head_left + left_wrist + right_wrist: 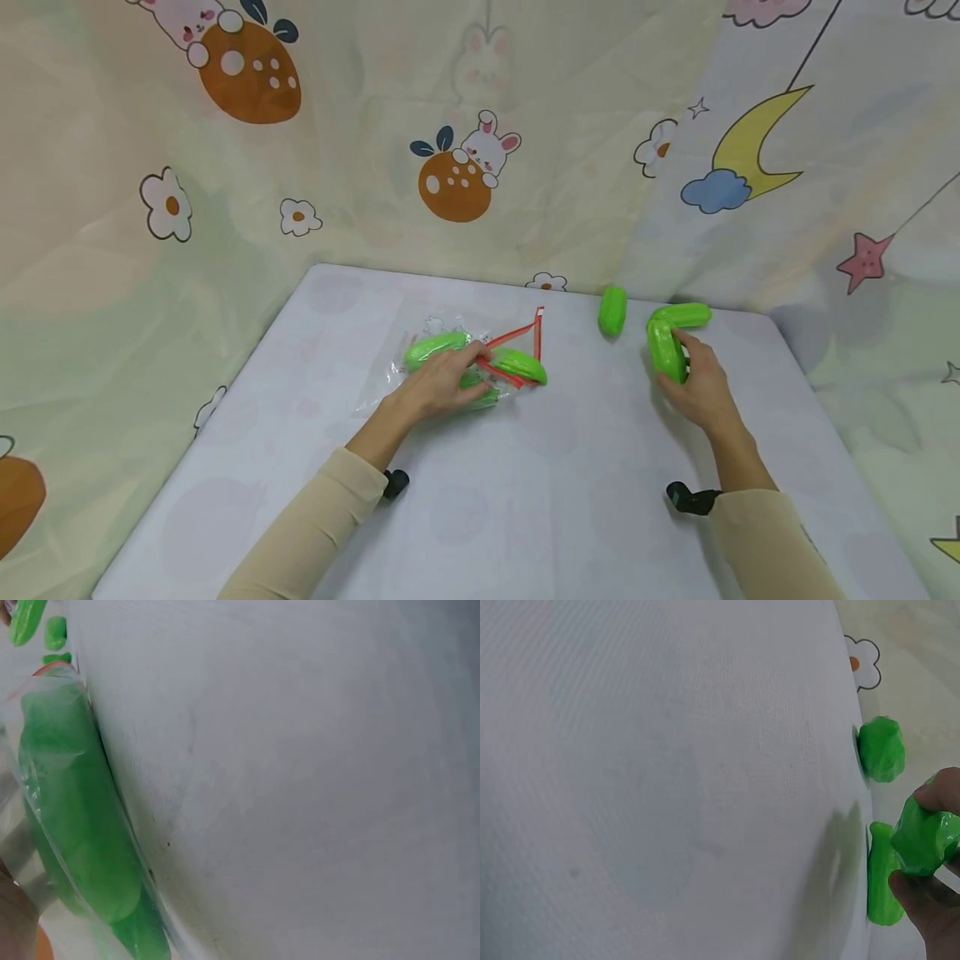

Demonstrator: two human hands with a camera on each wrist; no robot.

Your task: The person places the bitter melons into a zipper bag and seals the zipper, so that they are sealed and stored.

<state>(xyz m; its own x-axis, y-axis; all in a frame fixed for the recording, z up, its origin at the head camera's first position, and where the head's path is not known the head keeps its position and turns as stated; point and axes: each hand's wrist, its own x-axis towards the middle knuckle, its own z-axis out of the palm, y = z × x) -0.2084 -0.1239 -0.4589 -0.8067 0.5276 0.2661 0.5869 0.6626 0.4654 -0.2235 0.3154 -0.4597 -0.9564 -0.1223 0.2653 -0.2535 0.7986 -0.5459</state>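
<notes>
the clear zip bag (392, 371) lies on the white tabletop (592, 475), its red zip strip (537, 333) at its right end standing in an open loop. the left hand (438, 382) rests on the bag, thumb and index finger apart; whether it grips the plastic i cannot tell. inside the bag show a green cucumber-shaped toy (435, 346) and a second green toy (480, 400), partly under the hand; a third green toy (523, 366) lies at the bag's mouth, by the strip. well to the right of the bag, the right hand (703, 390) pinches a green cucumber toy (663, 352) between thumb and fingers, raised off the tabletop. also right of the bag lie a stubby green piece (613, 312) and, farther off, a long green piece (688, 314), just behind the held toy. behind the bag hangs a rabbit-print cloth (360, 150).
</notes>
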